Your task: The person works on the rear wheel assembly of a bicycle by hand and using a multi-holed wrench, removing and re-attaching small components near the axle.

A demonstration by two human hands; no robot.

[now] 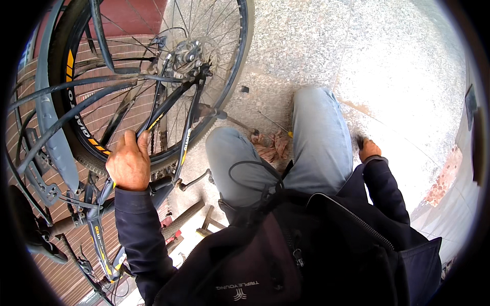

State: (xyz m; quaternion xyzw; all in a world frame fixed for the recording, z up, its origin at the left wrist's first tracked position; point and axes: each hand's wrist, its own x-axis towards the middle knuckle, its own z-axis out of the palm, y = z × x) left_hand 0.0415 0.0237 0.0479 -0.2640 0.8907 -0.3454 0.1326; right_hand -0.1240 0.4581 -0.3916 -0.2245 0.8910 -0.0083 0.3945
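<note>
A bicycle lies to my left, its rear wheel (244, 51) and rear hub (188, 55) facing up toward me. My left hand (129, 160) is closed around a thin black tube of the bicycle frame (166, 105), beside the tyre; the palm side is hidden. Out to the right, past my knee, my right hand (369, 150) has its fingers closed on a small dark object (360, 140), too small to name. That hand is low, close to the speckled floor (393, 102), well apart from the bicycle.
Between my knees lie a crumpled pinkish rag (274, 148) and a thin screwdriver (275, 123) with a yellow end. A hammer-like tool (224, 116) points toward the wheel. A small black piece (245, 89) rests on the floor. Striped matting (56, 278) lies under the bicycle.
</note>
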